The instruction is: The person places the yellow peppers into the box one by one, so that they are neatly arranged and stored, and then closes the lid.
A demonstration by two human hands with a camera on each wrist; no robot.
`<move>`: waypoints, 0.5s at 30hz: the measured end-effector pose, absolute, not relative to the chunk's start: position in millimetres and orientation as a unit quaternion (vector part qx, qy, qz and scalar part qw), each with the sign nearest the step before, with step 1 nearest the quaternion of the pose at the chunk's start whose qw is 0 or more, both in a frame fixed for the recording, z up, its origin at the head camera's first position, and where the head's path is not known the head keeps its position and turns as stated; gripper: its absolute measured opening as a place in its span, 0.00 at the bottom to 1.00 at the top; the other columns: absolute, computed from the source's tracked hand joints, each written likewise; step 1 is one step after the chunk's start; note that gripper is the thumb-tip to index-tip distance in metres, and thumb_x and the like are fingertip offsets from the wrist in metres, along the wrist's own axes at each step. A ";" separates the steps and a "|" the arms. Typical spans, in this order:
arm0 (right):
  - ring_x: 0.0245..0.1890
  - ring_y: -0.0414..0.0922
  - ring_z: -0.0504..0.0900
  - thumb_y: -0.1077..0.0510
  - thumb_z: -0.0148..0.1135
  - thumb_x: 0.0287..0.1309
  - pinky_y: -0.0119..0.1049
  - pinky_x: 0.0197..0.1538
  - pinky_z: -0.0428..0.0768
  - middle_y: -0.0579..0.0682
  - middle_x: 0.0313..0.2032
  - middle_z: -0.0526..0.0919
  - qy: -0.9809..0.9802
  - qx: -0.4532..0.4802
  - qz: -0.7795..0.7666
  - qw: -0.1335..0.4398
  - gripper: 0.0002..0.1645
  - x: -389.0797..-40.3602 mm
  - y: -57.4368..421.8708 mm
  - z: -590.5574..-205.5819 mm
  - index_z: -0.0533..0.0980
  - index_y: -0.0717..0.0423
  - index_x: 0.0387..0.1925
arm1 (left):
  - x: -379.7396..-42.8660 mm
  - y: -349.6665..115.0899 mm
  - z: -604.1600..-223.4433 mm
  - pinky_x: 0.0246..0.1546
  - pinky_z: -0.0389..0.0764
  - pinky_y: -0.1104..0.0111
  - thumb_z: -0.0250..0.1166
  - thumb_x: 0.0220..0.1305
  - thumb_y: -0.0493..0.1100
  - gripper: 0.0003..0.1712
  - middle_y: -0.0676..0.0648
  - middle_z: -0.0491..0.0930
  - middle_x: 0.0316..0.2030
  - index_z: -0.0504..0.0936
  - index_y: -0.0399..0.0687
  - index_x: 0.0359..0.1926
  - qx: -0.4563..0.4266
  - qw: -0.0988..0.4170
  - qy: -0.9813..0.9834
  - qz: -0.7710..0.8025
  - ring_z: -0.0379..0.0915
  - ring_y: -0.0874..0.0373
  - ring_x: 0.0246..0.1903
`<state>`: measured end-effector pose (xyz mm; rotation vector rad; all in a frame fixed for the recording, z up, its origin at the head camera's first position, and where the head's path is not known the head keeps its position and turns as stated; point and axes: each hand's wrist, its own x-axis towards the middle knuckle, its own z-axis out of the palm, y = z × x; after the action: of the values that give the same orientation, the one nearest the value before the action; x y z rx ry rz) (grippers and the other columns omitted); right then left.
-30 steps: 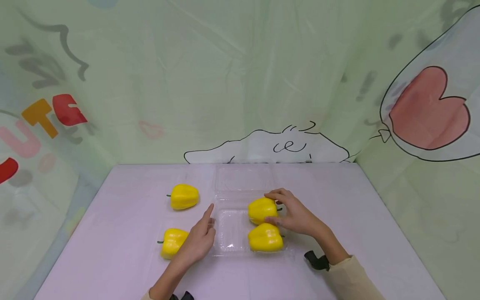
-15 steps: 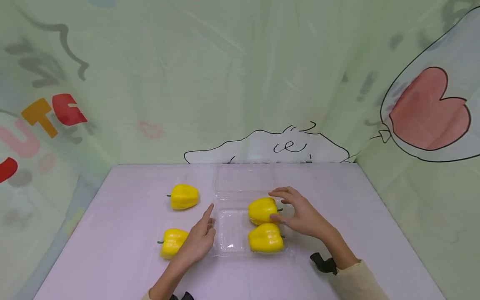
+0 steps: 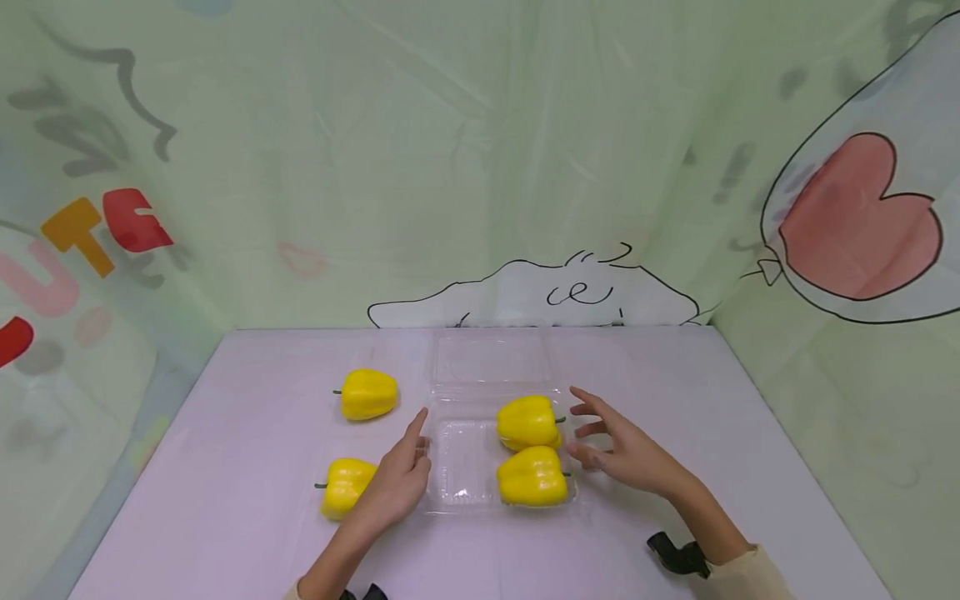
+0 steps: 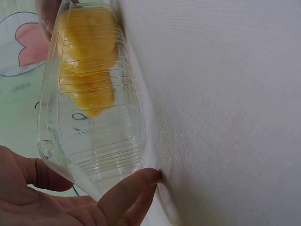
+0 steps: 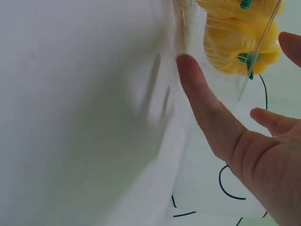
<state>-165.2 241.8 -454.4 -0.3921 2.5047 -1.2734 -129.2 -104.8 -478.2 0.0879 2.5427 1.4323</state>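
Note:
Two yellow bell peppers, the far one [image 3: 528, 422] and the near one [image 3: 532, 477], lie side by side in the right half of a clear plastic clamshell box [image 3: 465, 467]. My left hand [image 3: 397, 479] rests against the box's left side, its fingers touching the wall and rim in the left wrist view. Just right of the box, my right hand [image 3: 630, 450] hovers with fingers spread and nothing in them. Two more peppers lie left of the box: a back one [image 3: 368, 394] in full view and a front one [image 3: 347, 487] partly covered by my left hand.
The box's lid [image 3: 491, 358] lies folded back toward the far table edge. A pale cloth covers the table [image 3: 675, 375]. Printed green curtains [image 3: 420, 167] enclose the back and sides. Black wrist mounts show on both arms.
My right hand has let go of the far pepper in the box and moved right, away from it. The left hand stays where it was.

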 end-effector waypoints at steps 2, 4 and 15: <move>0.66 0.66 0.78 0.53 0.69 0.69 0.43 0.50 0.92 0.71 0.75 0.65 0.850 -0.135 -0.472 0.191 0.54 -163.6 245.0 -456.0 0.48 0.53 0.85 | -129.1 -104.8 -478.2 0.71 0.72 0.35 0.47 0.77 0.37 0.39 0.29 0.72 0.71 0.50 0.46 0.85 0.029 0.111 0.866 0.487 0.73 0.34 0.69; 0.68 0.68 0.76 0.54 0.69 0.69 0.44 0.50 0.92 0.72 0.77 0.62 0.826 -0.132 -0.498 0.230 0.55 -162.0 247.9 -457.4 0.46 0.52 0.85 | -129.1 -104.6 -478.2 0.71 0.72 0.35 0.47 0.77 0.37 0.39 0.29 0.72 0.71 0.50 0.46 0.85 0.029 0.111 0.866 0.487 0.73 0.34 0.69; 0.70 0.65 0.75 0.55 0.70 0.68 0.48 0.55 0.90 0.72 0.79 0.58 0.776 -0.125 -0.542 0.299 0.62 -158.8 249.7 -463.8 0.39 0.39 0.87 | -129.9 -105.1 -478.9 0.71 0.72 0.35 0.47 0.77 0.38 0.39 0.29 0.72 0.71 0.50 0.46 0.85 0.029 0.111 0.868 0.484 0.73 0.34 0.69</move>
<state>-158.8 249.7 -463.8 -0.3313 2.0601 -1.4392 -129.9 -105.1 -478.9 0.0850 2.5490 1.4220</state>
